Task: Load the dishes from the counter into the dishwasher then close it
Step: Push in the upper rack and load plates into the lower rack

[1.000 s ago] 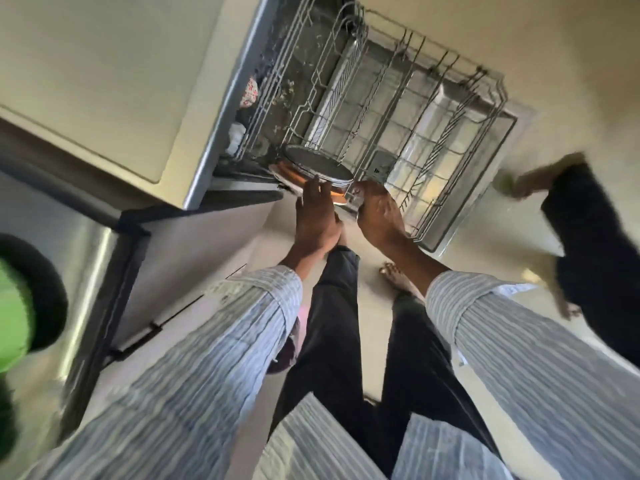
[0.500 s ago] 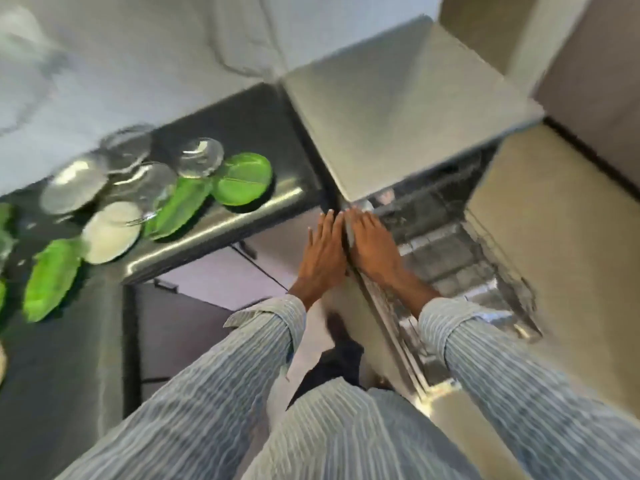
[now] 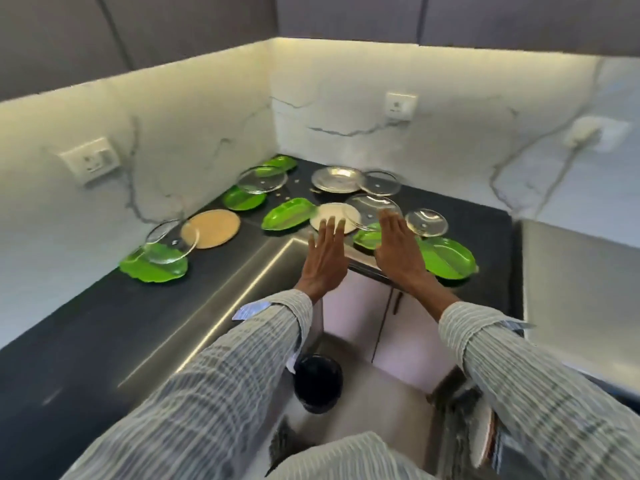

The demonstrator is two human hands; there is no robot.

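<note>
Dishes crowd your dark, glossy counter (image 3: 104,317): leaf-shaped green plastic plates (image 3: 446,259), round glass lids (image 3: 426,222), a steel plate (image 3: 336,179) (shiny), a cream plate (image 3: 330,216). Your left hand (image 3: 327,256) and right hand (image 3: 398,251) hover above them, fingers straight, holding nothing.

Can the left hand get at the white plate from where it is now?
Probably yes: the left hand is open, fingertips at the white plate, nothing between. A glass lid overlaps the plate's right edge.
</note>
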